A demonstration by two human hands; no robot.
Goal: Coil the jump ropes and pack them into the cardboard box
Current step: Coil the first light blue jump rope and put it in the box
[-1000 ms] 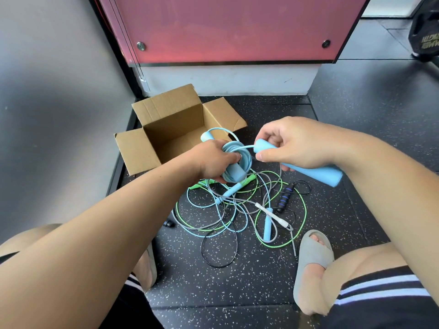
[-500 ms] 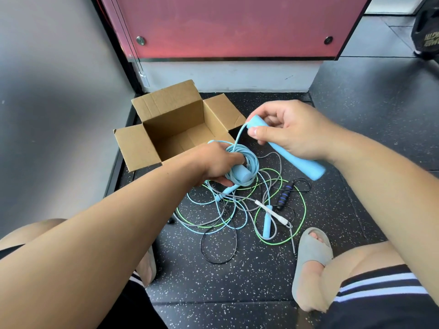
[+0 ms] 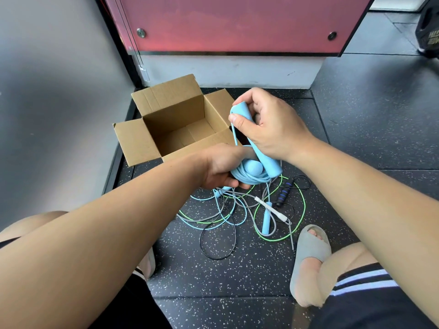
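Observation:
My left hand (image 3: 222, 168) grips a coiled light blue jump rope (image 3: 249, 176) with one rounded handle end showing in the coil. My right hand (image 3: 268, 124) holds that rope's other light blue handle (image 3: 267, 160) nearly upright, its lower end against the coil. The open cardboard box (image 3: 140, 143) sits just beyond my left hand with nothing inside. On the floor below my hands lies a tangle of loose jump ropes (image 3: 240, 214): green, grey, black and pale blue cords, with a slim blue handle (image 3: 266, 218) and a black-and-blue handle (image 3: 283, 193).
Dark speckled rubber floor (image 3: 213, 276) all around. A grey wall stands at the left, a red panel over a white base behind the box. My knees and a grey slipper (image 3: 308, 252) flank the rope pile. A black weight plate (image 3: 428, 32) sits at the far right.
My right hand swung the blue handle from lying sideways to nearly upright and brought it against the coil. My left hand stayed on the coil, which sits closer to the box.

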